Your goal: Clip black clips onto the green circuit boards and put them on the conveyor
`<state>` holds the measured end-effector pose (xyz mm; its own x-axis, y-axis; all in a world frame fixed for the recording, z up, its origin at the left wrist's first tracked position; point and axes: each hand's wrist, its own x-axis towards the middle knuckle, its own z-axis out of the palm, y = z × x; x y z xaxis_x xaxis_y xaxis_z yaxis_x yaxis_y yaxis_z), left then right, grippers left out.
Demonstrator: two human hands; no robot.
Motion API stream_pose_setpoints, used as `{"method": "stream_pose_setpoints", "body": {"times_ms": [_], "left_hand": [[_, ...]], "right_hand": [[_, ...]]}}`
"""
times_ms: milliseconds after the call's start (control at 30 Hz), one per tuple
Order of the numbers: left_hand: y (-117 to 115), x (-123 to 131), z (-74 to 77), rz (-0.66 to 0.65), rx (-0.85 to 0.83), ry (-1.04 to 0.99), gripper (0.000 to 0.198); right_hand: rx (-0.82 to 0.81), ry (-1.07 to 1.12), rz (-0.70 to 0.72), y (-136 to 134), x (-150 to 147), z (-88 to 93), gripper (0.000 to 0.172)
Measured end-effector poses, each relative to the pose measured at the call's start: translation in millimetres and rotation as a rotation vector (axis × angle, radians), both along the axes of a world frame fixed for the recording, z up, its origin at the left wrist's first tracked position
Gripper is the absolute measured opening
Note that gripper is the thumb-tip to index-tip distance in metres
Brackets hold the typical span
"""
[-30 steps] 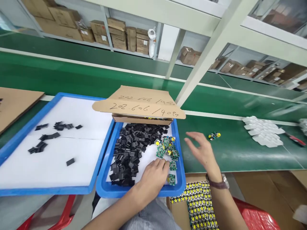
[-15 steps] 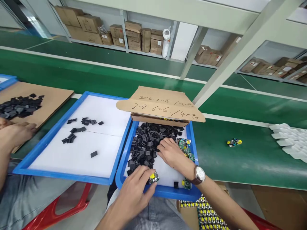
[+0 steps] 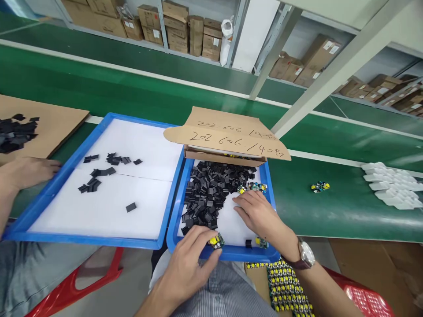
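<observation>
A: Left hand [image 3: 188, 255] first! Gripping what?

B: Gripping a small circuit board [image 3: 217, 241], pinched between thumb and fingers, yellow part showing. Held right over the near edge of the blue tray [image 3: 238, 253], around its middle.

A: And with the right hand [image 3: 259, 213]?

B: Open there, loosely bent, with a clear gap between thumb and forefinger. Over the white liner [image 3: 231, 220], towards the tray's right edge. Touching it or just above? Cannot tell.

A: Around the fingertips, then?

B: Just beyond, more boards [image 3: 257, 187] along the right edge, partly hidden. Heaped along the left edge and up to the far edge, black pieces [image 3: 205, 193] galore! Down at the near right corner, a loose board [image 3: 262, 242], with a single black piece [image 3: 248, 243] just beside.

A: And at the far edge?

B: A cardboard box [image 3: 228, 136], flap raised, marked with handwritten numbers.

A: Out to the sides?

B: To the left, a larger tray [image 3: 139, 242], sparsely dotted with black bits [image 3: 112, 171]; near its left edge, a co-worker's hand [image 3: 33, 171], holding something or not, cannot tell. To the right, on the green table [image 3: 346, 220], a little cluster of boards [image 3: 320, 187], well apart from the tray.
</observation>
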<state>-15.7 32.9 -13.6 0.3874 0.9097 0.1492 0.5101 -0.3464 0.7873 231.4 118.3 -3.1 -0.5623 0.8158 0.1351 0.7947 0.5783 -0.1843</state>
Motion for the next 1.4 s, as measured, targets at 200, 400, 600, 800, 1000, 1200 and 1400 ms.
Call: {"method": "stream_pose_setpoints", "body": {"times_ms": [200,400,600,800,1000,1200,1400], "left_hand": [[3,-12,2.0,0.157,-0.04,-0.112,0.025],[7,-11,0.9,0.099,-0.068,-0.136,0.028],[11,1,1.0,0.038,-0.057,-0.152,0.032],[6,5,6.2,0.061,-0.066,-0.141,0.036],[-1,2,2.1,0.153,-0.125,-0.186,0.034],[-2,2,1.4,0.226,-0.189,-0.32,0.03],[-5,-7,3.6,0.249,-0.168,-0.316,0.031]], "right_hand": [[-0.124,-0.116,0.037,-21,0,7.0,0.007],[-0.202,-0.275,0.092,-53,22,1.4,0.013],[-0.318,0.032,-0.005,-52,27,-2.5,0.012],[-0.323,0.06,0.034,-43,24,-5.7,0.019],[-0.24,0.091,0.025,-34,29,6.5,0.022],[-0.193,0.023,0.019,-11,-8,4.5,0.017],[-0.117,0.01,0.042,9,-34,-13.1,0.018]]}}
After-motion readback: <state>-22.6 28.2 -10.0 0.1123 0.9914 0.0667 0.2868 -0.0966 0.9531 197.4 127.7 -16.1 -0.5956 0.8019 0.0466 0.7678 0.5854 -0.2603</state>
